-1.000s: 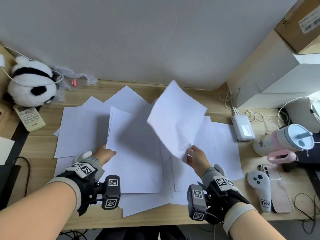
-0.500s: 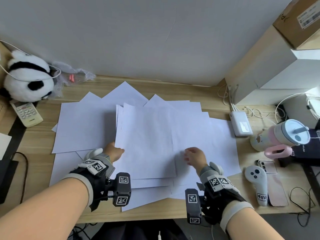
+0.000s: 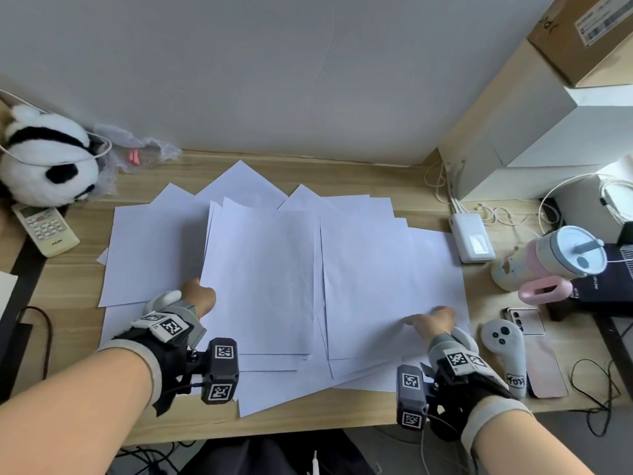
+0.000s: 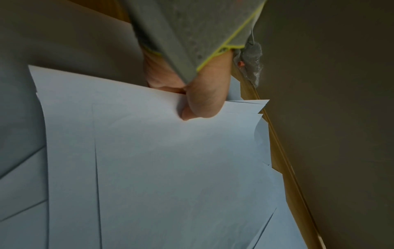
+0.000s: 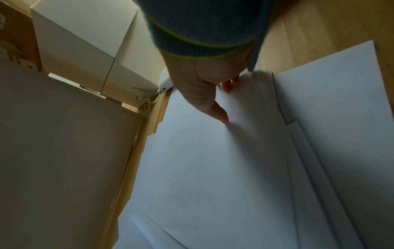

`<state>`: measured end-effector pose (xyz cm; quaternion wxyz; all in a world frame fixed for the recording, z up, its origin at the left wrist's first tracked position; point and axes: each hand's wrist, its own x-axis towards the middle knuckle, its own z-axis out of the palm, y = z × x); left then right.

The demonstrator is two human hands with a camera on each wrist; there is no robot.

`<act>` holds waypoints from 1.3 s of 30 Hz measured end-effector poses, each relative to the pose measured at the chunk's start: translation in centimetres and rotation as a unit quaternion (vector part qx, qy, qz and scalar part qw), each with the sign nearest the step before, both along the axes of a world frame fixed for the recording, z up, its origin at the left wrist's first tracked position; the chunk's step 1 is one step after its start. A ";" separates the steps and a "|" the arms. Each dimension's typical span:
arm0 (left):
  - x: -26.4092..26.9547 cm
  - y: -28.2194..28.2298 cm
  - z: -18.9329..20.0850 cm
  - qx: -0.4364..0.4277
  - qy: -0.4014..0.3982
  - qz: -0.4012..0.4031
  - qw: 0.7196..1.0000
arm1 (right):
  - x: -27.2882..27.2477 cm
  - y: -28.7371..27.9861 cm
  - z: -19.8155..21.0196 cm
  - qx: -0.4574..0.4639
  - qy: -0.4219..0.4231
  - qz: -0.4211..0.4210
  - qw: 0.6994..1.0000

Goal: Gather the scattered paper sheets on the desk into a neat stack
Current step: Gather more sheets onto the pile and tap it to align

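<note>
Several white paper sheets point(image 3: 383, 269) lie spread and overlapping across the wooden desk point(image 3: 68, 289). A small stack of sheets point(image 3: 260, 279) lies in the middle, slightly lifted at its left edge. My left hand point(image 3: 200, 298) pinches that left edge, thumb on top point(image 4: 200, 104) and fingers hidden underneath. My right hand point(image 3: 431, 320) rests with straight fingers on a sheet point(image 5: 213, 160) at the right side of the spread, fingertips point(image 5: 222, 118) touching the paper.
A panda plush point(image 3: 44, 162) and a remote point(image 3: 48, 229) sit at the left. At the right are a white power bank point(image 3: 472, 240), a pink-handled cup point(image 3: 555, 265), a white controller point(image 3: 505, 351), a phone point(image 3: 524, 320) and cables. White boxes point(image 3: 534, 132) stand at the back right.
The sheet my right hand held up a second ago now lies on the stack. My right hand has let go and moved right across the spread. My left hand keeps its grip.
</note>
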<state>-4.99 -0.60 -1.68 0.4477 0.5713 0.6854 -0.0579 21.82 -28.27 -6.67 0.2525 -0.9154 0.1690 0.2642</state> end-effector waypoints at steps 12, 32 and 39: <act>-0.1 -0.3 -0.5 -0.011 -0.001 0.008 1.000 | -1.5 0.2 1.6 0.245 -0.005 -0.003 0.970; 1.8 -1.6 -1.9 -0.097 -0.120 0.053 0.987 | -7.1 7.4 3.4 0.231 0.260 0.305 0.887; 1.2 -1.3 -1.5 -0.052 -0.151 -0.003 0.987 | -5.4 8.6 4.1 0.195 0.048 0.261 0.944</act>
